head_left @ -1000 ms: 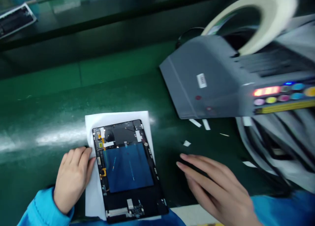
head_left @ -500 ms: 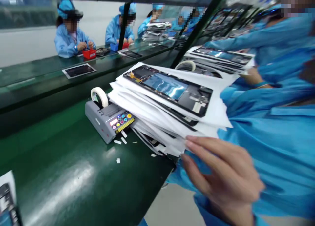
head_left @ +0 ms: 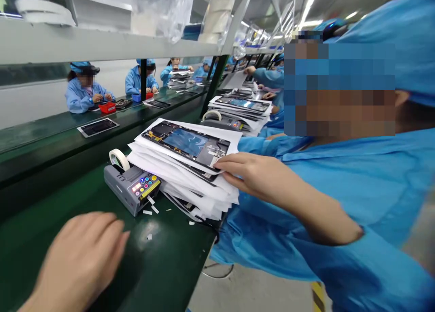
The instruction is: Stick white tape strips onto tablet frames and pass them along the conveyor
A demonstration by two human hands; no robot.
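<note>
My right hand [head_left: 253,171] reaches to the near right corner of an opened tablet [head_left: 185,142] with a blue-filmed inside. Its fingertips lie over the corner and the thumb is below, at the edge of the white sheet under the tablet. This tablet tops a tall stack of white sheets [head_left: 200,192] interleaved with more dark devices. Above the green table [head_left: 159,276], my left hand [head_left: 81,253] hovers palm down, slightly blurred. Its fingers are loosely bent and I see nothing in them.
A grey tape dispenser [head_left: 131,187] with a tape roll [head_left: 118,159] stands left of the stack, amid white scraps. Beyond lies a second stack [head_left: 241,106]. A co-worker in blue [head_left: 340,167] sits close on the right. A raised ledge and overhead shelf [head_left: 102,47] run behind.
My right hand has moved up and forward from beside the stack to the top tablet's corner. My left hand has come into view at lower left. The view has tilted upward.
</note>
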